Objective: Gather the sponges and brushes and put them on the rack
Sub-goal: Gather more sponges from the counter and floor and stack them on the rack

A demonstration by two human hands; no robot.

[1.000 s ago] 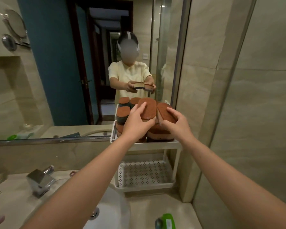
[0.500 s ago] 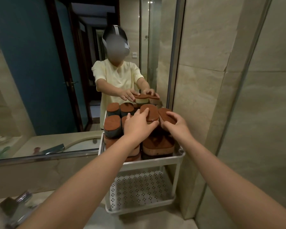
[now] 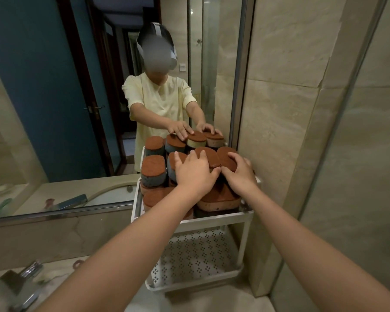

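Rust-brown-topped oval sponges (image 3: 153,170) with dark grey foam bodies fill the top tier of a white plastic 2-tier rack (image 3: 214,218). 1 tan-bodied sponge (image 3: 221,203) lies low in the pile. The rack's white lower shelf (image 3: 194,260) is pierced with a repeating pattern of small 4-hole diamonds. Beige marble wall tiles (image 3: 279,109) show faint pale veining. The wall mirror (image 3: 43,97) reflects a teal-blue wall and a pale yellow shirt. The silver chrome tap (image 3: 14,284) and beige stone counter (image 3: 61,270) are plain.
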